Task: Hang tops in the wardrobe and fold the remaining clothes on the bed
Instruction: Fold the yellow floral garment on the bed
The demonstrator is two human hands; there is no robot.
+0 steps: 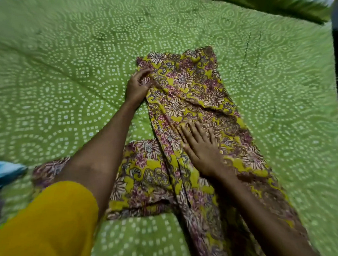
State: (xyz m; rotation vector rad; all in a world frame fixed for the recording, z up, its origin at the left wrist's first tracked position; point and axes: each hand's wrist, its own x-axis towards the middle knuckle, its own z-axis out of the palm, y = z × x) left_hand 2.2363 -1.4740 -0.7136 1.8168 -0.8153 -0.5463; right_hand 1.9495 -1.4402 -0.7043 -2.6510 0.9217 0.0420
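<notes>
Floral garment (187, 101) lay on bed (69, 64) under both hands. Left hand (137, 85) pinched its far edge; right hand (200, 147) pressed flat, fingers spread. Blue cloth (1, 174) lay left of the left arm; bare bedspread beyond both hands.

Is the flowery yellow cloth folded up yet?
Partly folded: the flowery cloth lies doubled lengthwise on the bed, one flap spread out near the left arm.

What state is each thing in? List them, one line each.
Floral garment: spread on the bed, partly folded, creased.
Left hand: pinches the garment's far edge.
Right hand: fingers straight, pressing the garment flat.
Green bedsheet: spread out, lightly wrinkled.
Blue cloth: at the left edge, blurred.
</notes>
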